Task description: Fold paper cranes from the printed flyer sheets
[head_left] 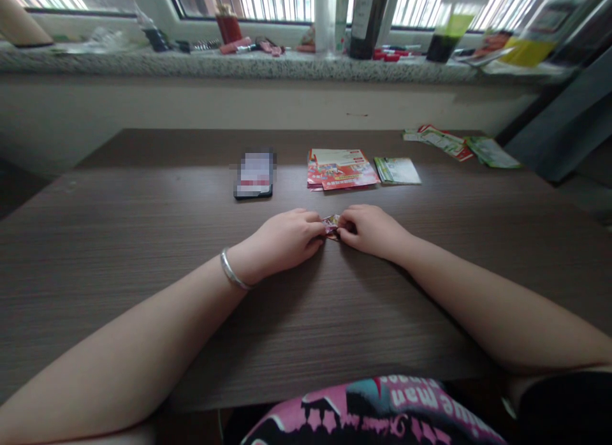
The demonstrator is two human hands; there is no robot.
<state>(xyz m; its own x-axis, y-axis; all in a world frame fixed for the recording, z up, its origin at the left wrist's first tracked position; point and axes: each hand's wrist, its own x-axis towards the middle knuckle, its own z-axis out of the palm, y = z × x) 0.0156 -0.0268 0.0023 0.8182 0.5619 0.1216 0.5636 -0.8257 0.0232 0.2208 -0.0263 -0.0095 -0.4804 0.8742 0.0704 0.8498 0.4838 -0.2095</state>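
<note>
Between my two hands, low over the brown table (143, 241), is a small piece of colourful printed paper (331, 224), partly covered by fingers. My left hand (291, 238), with a silver bangle at the wrist, grips its left side. Thumb and forefinger of my right hand (370, 230) pinch its right side. Just beyond lie a stack of red and cream printed sheets (342, 171) and a small pile of pale green and white papers (398, 171). How the held paper is folded cannot be made out.
A phone (255, 175) with a blurred screen lies left of the red sheets. Several green and red packets (447, 143) rest at the table's far right corner. Bottles (367, 21), a red jar (228, 25) and small items crowd the granite windowsill (268, 65).
</note>
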